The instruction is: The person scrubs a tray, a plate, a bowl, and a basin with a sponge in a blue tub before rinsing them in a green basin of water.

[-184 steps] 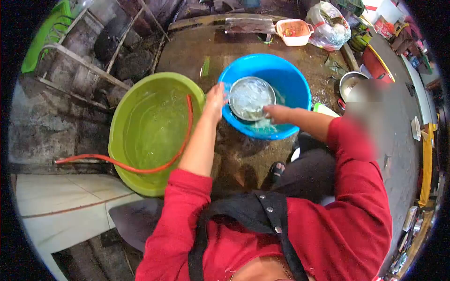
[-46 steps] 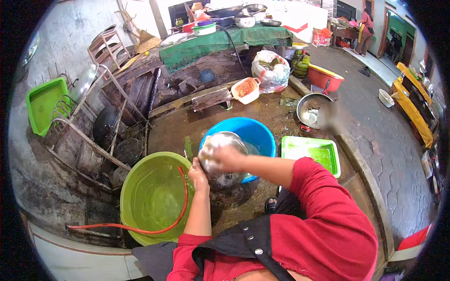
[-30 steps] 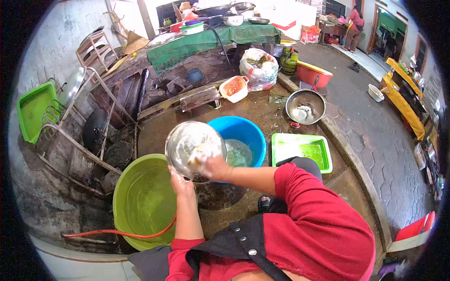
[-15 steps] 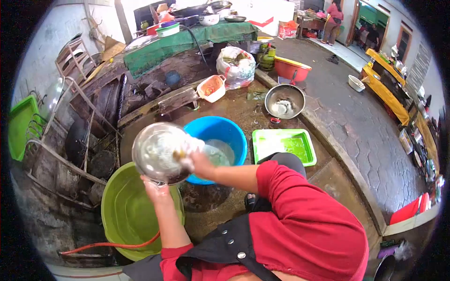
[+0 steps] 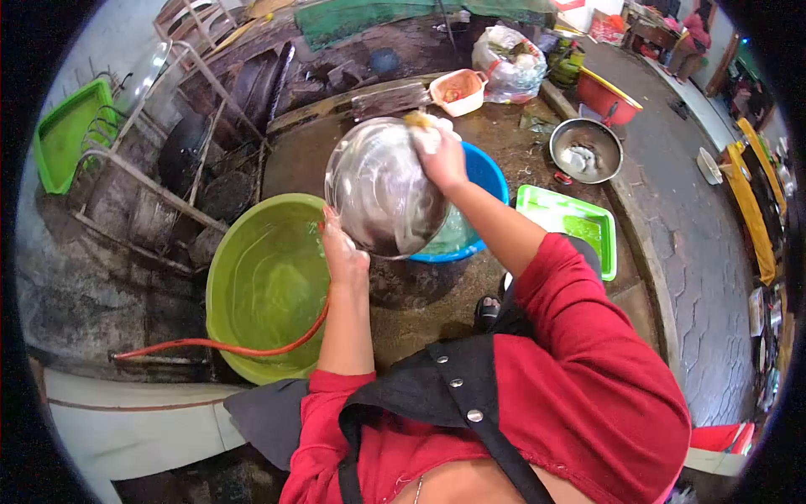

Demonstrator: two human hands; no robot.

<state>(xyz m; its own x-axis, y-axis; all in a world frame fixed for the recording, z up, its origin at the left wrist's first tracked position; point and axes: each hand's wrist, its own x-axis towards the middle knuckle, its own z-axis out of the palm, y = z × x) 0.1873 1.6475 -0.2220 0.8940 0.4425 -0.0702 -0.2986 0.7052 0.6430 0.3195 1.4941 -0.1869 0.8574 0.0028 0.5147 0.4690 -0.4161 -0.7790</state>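
A round metal bowl (image 5: 382, 189), streaked with suds, is tilted up above the tubs. My left hand (image 5: 342, 250) grips its lower left rim. My right hand (image 5: 441, 155) holds a foamy yellowish sponge (image 5: 417, 120) against the upper right rim. Behind the bowl, partly hidden by it, is the blue tub (image 5: 491, 172) with cloudy water. Left of my left forearm stands a large green tub (image 5: 220, 286) holding water, with an orange hose (image 5: 227, 347) hanging over its edge.
Right of the blue tub lies a green tray (image 5: 546, 202), with a wok (image 5: 613, 149) beyond it. Farther off are an orange-white basket (image 5: 457, 105), a full plastic bag (image 5: 508, 80) and a red tub (image 5: 604, 91). A metal rack (image 5: 159, 181) stands left. A person (image 5: 693, 42) is far right.
The view has shifted, with the surroundings now higher and farther right in it. My right hand and the sponge have gone from the bowl's inner face to its upper rim.
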